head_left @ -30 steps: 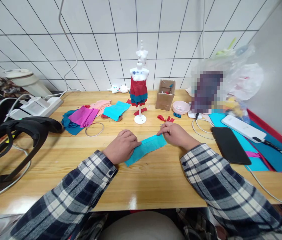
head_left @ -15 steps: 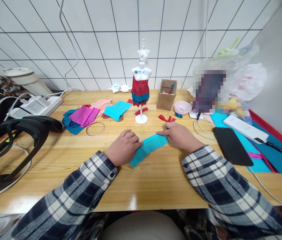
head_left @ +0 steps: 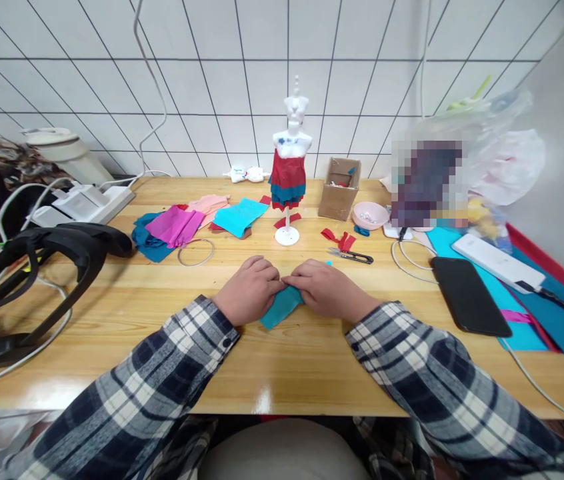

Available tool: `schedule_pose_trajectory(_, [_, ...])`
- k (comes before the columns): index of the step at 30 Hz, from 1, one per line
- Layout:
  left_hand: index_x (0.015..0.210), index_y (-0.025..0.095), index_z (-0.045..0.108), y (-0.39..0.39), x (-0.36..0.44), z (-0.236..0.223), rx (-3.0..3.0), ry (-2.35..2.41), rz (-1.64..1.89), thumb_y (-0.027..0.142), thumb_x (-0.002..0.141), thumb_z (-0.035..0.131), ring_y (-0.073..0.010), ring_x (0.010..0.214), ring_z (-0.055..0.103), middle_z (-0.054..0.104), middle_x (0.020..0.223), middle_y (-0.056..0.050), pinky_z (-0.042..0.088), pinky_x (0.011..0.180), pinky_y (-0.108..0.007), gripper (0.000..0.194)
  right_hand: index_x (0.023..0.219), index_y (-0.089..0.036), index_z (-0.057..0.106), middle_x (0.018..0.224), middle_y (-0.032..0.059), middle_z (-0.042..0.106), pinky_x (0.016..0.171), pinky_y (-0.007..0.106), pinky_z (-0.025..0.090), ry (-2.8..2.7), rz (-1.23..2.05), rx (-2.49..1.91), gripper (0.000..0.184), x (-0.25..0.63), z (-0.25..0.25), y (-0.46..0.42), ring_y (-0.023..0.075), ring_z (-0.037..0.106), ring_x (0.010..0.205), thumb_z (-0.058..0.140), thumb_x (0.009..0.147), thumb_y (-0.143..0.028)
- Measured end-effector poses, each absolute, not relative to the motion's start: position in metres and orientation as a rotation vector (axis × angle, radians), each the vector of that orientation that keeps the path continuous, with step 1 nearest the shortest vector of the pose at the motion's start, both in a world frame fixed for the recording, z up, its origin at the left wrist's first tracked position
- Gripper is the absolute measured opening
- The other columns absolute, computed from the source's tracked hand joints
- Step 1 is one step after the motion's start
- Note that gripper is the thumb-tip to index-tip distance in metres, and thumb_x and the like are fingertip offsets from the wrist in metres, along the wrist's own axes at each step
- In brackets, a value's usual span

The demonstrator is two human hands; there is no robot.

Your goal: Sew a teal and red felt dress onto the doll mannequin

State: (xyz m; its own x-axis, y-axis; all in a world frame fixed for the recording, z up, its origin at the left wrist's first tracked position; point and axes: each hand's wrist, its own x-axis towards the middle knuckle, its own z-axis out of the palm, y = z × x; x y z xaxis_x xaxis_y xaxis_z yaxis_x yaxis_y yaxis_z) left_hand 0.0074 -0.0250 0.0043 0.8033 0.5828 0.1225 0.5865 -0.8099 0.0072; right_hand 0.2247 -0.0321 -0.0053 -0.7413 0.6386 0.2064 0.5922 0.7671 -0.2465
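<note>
A turquoise fabric strip (head_left: 282,308) lies on the wooden table under my hands, its far right part hidden. My left hand (head_left: 251,291) pinches its upper edge with closed fingers. My right hand (head_left: 326,291) is closed on the same edge, its fingertips meeting those of the left. Beyond my right hand are thread snips (head_left: 357,256) and a red fabric scrap (head_left: 346,241). Behind the strip stands a small white dress form (head_left: 293,143) wearing a red and blue layered fabric piece (head_left: 289,180).
Fabric pieces (head_left: 175,225) and a ring (head_left: 196,253) lie left of the dress form. A cardboard box (head_left: 339,193) and a pink bowl (head_left: 371,215) stand to its right. A black phone (head_left: 472,293) is at the right, a black headset (head_left: 37,293) at the left.
My right hand has slid left along the turquoise strip to meet my left hand. It has moved off the thread snips, which now show. The view has shifted slightly.
</note>
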Motion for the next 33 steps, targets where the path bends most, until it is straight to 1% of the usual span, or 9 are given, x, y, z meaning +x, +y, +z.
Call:
schedule_pose_trajectory(4, [0.109,0.022,0.068,-0.023,-0.003,0.0,-2.938,-1.285,-0.348,0.032,0.087,0.057,-0.0231,0.091,0.058,0.068,0.091,-0.007,0.043,0.086,-0.04,0.026,0.121,-0.021,0.063,0.106,0.0088,0.063,0.078,0.031,0.043,-2.72,0.22,-1.117,0.035,0.23,-0.006,-0.034,0.0208,0.056,0.096,0.046,0.091,-0.018])
schedule_pose_trajectory(7, [0.103,0.022,0.07,-0.021,-0.01,-0.003,-2.931,-1.483,-0.449,0.04,0.083,0.063,-0.0226,0.089,0.061,0.07,0.092,-0.006,0.045,0.083,-0.038,0.028,0.114,-0.024,0.067,0.099,0.0084,0.063,0.068,0.031,0.039,-2.742,0.148,-1.221,0.028,0.233,-0.001,-0.036,0.0205,0.057,0.087,0.047,0.093,-0.028])
schedule_pose_trajectory(9, [0.097,0.022,0.07,-0.021,-0.011,-0.005,-2.936,-1.548,-0.466,0.037,0.082,0.065,-0.0217,0.087,0.062,0.07,0.09,-0.005,0.045,0.081,-0.037,0.022,0.109,-0.023,0.068,0.093,0.0084,0.063,0.065,0.031,0.037,-2.758,0.124,-1.238,0.027,0.232,0.002,-0.038,0.021,0.057,0.084,0.047,0.094,-0.03])
schedule_pose_trajectory(12, [0.09,0.022,0.071,-0.021,-0.009,-0.005,-2.936,-1.633,-0.456,0.03,0.081,0.064,-0.0207,0.085,0.063,0.07,0.086,-0.003,0.046,0.08,-0.036,0.014,0.104,-0.02,0.068,0.091,0.009,0.063,0.068,0.032,0.037,-2.725,0.107,-1.238,0.024,0.228,0.003,-0.037,0.0217,0.057,0.086,0.048,0.093,-0.028])
schedule_pose_trajectory(18, [0.091,0.023,0.072,-0.021,-0.007,-0.005,-2.914,-1.676,-0.463,0.031,0.083,0.061,-0.0211,0.088,0.064,0.072,0.089,-0.002,0.044,0.083,-0.036,0.016,0.113,-0.02,0.063,0.097,0.0068,0.065,0.077,0.029,0.041,-2.599,0.361,-1.108,0.026,0.222,-0.01,-0.029,0.0194,0.057,0.092,0.048,0.091,-0.019])
schedule_pose_trajectory(22, [0.088,0.023,0.073,-0.021,-0.011,-0.007,-2.902,-1.736,-0.52,0.028,0.082,0.059,-0.02,0.085,0.065,0.073,0.086,-0.002,0.045,0.08,-0.033,0.015,0.111,-0.018,0.064,0.094,0.0056,0.066,0.075,0.028,0.042,-2.502,0.496,-1.106,0.028,0.224,-0.019,-0.023,0.0185,0.058,0.087,0.056,0.084,-0.015])
schedule_pose_trajectory(26, [0.084,0.023,0.072,-0.022,-0.014,-0.01,-2.87,-1.726,-0.548,0.022,0.081,0.059,-0.0202,0.083,0.065,0.073,0.084,-0.001,0.045,0.079,-0.033,0.013,0.107,-0.017,0.066,0.093,0.0053,0.066,0.075,0.028,0.042,-2.421,0.561,-1.085,0.028,0.228,-0.021,-0.02,0.0175,0.058,0.085,0.054,0.083,-0.01])
schedule_pose_trajectory(30, [0.089,0.021,0.068,-0.023,-0.014,-0.012,-2.854,-1.595,-0.532,0.02,0.082,0.058,-0.0221,0.085,0.063,0.072,0.087,-0.003,0.043,0.08,-0.036,0.012,0.096,-0.018,0.069,0.082,0.0017,0.065,0.068,0.024,0.042,-2.297,0.713,-1.12,0.023,0.232,-0.023,-0.015,0.0133,0.056,0.073,0.055,0.08,-0.009])
schedule_pose_trajectory(33, [0.094,0.02,0.067,-0.024,-0.017,-0.013,-2.867,-1.467,-0.515,0.021,0.085,0.057,-0.0229,0.088,0.061,0.071,0.088,-0.004,0.042,0.08,-0.037,0.014,0.098,-0.018,0.07,0.076,-0.0003,0.062,0.062,0.023,0.04,-2.245,0.842,-1.121,0.023,0.235,-0.024,-0.011,0.0112,0.054,0.066,0.057,0.081,-0.01])
